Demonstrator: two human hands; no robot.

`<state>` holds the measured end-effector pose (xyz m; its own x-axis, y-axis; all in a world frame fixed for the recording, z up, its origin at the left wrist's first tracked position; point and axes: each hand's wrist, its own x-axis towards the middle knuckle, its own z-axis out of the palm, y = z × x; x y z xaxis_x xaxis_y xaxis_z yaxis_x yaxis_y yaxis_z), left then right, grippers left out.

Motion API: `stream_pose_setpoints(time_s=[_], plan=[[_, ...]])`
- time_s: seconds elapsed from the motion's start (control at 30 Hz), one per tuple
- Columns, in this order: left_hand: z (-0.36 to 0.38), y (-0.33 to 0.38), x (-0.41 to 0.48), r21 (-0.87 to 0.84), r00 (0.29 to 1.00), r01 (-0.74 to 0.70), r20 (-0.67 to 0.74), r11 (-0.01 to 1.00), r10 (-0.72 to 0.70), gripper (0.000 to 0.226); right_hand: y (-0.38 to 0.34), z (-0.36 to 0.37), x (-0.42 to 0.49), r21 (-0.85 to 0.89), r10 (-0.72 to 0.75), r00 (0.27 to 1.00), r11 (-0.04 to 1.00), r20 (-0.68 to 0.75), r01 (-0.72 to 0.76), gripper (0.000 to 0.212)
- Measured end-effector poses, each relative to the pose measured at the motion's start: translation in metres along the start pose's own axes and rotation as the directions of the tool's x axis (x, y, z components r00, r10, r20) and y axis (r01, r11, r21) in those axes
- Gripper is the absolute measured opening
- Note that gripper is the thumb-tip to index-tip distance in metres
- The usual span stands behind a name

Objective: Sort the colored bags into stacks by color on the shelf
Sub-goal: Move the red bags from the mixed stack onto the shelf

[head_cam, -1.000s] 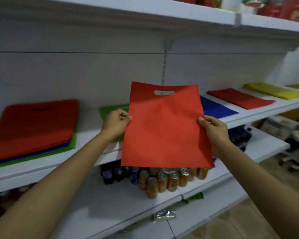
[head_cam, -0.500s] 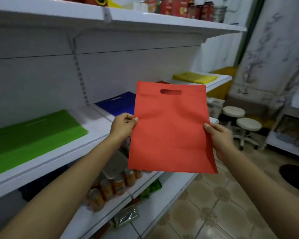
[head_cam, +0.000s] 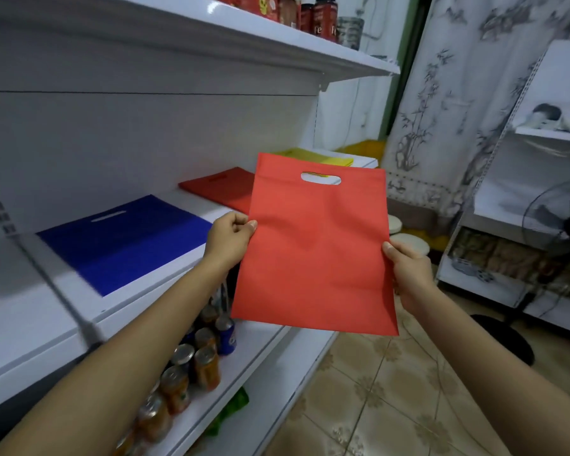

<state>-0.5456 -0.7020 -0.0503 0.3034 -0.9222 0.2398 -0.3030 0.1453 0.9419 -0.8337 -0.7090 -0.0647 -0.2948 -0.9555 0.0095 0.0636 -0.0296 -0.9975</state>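
Red bag (head_cam: 313, 251) held upright | my left hand (head_cam: 229, 240) pinched its left edge, right hand (head_cam: 408, 274) gripped its right, fingers hidden behind | red stack (head_cam: 218, 189) partly covered | yellow stack (head_cam: 316, 157) mostly hidden

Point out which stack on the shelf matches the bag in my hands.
The red stack, lying between the blue stack and the yellow stack; it alone is red like the held bag.

Red stack (head_cam: 216, 187) half hidden behind held red bag (head_cam: 313, 251), top-shelf jars (head_cam: 323, 14) cropped, nearest cans (head_cam: 153, 419) blurred
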Motion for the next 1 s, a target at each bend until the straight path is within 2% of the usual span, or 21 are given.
stream_pose_setpoints(time_s=[0.17,0.33,0.47,0.6,0.83,1.0], plan=[[0.029,-0.004,0.072,-0.021,1.0,0.012,-0.02,1.0,-0.013,0.012,-0.015,0.025,0.08,-0.014,-0.008,1.0,1.0,0.02,0.008,0.029],[0.03,0.001,0.129,-0.042,0.997,-0.003,-0.079,0.999,-0.001,0.015,-0.024,0.06,0.141,-0.049,-0.012,0.997,0.999,0.077,0.016,0.01],[0.02,-0.008,0.149,0.0,0.992,0.037,-0.122,0.999,-0.037,0.009,-0.022,0.09,0.177,-0.044,-0.01,0.991,0.999,0.131,0.016,0.009],[0.0,-0.018,0.162,0.073,0.978,0.067,-0.204,0.995,-0.05,0.014,-0.016,0.132,0.21,-0.013,-0.015,0.972,1.0,0.233,0.019,0.011],[-0.025,-0.033,0.178,0.193,0.935,0.153,-0.346,0.969,-0.079,0.014,-0.015,0.195,0.267,-0.046,-0.066,0.898,0.994,0.435,0.096,0.011],[-0.023,-0.037,0.202,0.205,0.876,0.248,-0.466,0.947,-0.128,0.021,-0.023,0.239,0.321,-0.131,-0.09,0.782,0.968,0.617,0.215,0.02]])
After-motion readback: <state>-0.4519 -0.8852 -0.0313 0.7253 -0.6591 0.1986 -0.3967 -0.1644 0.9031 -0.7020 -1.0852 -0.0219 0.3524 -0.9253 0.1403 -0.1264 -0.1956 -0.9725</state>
